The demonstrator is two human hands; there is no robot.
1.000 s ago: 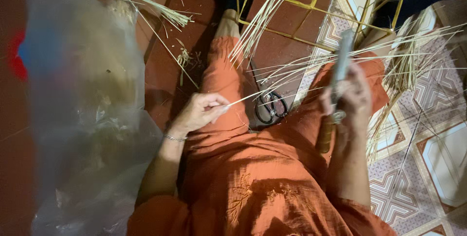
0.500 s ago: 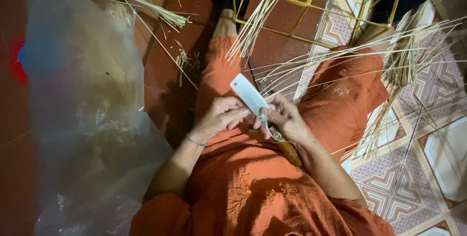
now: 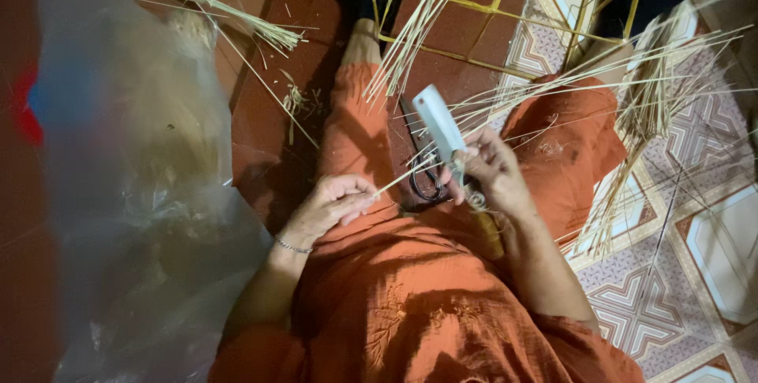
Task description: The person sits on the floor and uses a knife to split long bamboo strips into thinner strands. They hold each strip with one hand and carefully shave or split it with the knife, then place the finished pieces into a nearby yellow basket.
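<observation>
Floor, left of the fingers: dark red tiles (image 3: 260, 114), dimly lit.
Floor, right of the fingers: patterned tiles (image 3: 632, 312), brighter.
Furniture beyond the fingers: yellow wire frame (image 3: 505, 12).
Left edge: clear plastic sheet (image 3: 134, 193).

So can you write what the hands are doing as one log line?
left hand: pinches thin strip | right hand: grips knife | scissors: on lap
</observation>
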